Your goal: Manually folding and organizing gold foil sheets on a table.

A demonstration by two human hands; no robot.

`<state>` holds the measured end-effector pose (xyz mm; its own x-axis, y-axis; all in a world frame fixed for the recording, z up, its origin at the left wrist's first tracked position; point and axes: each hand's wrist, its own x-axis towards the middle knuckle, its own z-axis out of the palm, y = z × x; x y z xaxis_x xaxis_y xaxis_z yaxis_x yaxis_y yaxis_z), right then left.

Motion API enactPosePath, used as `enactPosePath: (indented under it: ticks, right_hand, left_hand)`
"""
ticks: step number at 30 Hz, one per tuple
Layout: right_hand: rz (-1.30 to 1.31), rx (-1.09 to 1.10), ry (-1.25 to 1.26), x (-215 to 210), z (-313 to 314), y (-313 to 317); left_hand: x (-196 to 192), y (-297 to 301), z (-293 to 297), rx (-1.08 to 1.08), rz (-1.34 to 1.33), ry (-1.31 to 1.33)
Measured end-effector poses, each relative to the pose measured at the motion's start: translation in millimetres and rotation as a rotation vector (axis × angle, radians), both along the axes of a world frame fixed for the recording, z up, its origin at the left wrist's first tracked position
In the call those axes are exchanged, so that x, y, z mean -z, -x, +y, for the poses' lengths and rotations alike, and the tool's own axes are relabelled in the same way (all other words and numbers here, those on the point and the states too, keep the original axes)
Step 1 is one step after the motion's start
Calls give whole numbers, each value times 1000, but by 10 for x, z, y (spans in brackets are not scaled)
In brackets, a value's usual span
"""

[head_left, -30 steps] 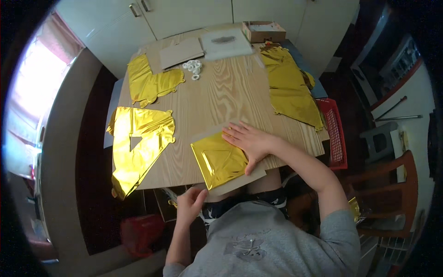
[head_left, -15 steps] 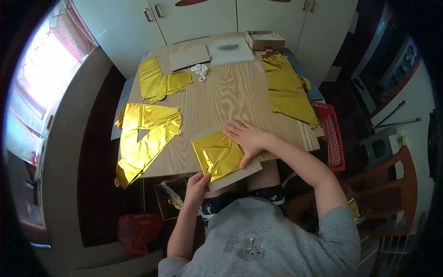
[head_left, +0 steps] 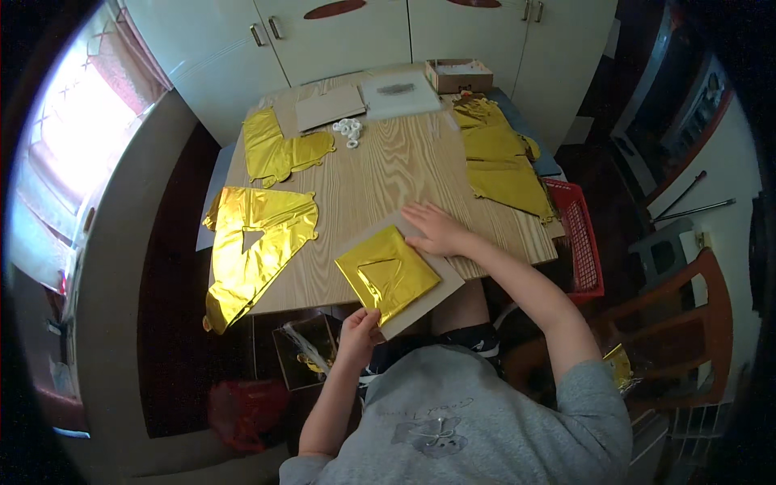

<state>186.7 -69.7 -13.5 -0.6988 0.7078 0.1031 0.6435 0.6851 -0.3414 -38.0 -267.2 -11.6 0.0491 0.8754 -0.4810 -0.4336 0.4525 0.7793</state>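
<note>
A gold foil balloon folded into a flat square (head_left: 388, 271) lies on a grey-brown cardboard sheet (head_left: 443, 295) at the table's near edge. The sheet juts past that edge toward me. My left hand (head_left: 360, 335) pinches the foil's near corner between thumb and fingers; whether the cardboard is also in the pinch is hidden. My right hand (head_left: 436, 229) rests flat on the far right part of the cardboard, fingers stretched out, its thumb by the foil's edge.
Flat gold foil balloons lie at the left (head_left: 259, 242), far left (head_left: 279, 149) and right (head_left: 501, 162) of the wooden table (head_left: 396, 162). Farther back are white rings (head_left: 349, 129), cardboard (head_left: 330, 107) and a small box (head_left: 459, 77). A red basket (head_left: 575, 234) stands beyond the right edge.
My right hand has slid off the foil onto the cardboard, uncovering the square's right side. My left hand has shifted a little to the right along with the near corner.
</note>
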Motion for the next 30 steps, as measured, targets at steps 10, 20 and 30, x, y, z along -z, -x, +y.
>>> enactPosePath:
  ticks: [10, 20, 30]
  right_hand:
    - [141, -68, -94, 104, 931, 143]
    - [-156, 346, -341, -93, 3089, 311]
    - [-315, 134, -519, -11, 3621, 301]
  left_hand:
    - [231, 17, -16, -25, -115, 85]
    - [169, 293, -84, 196, 321, 122]
    - [246, 386, 27, 46, -9, -17]
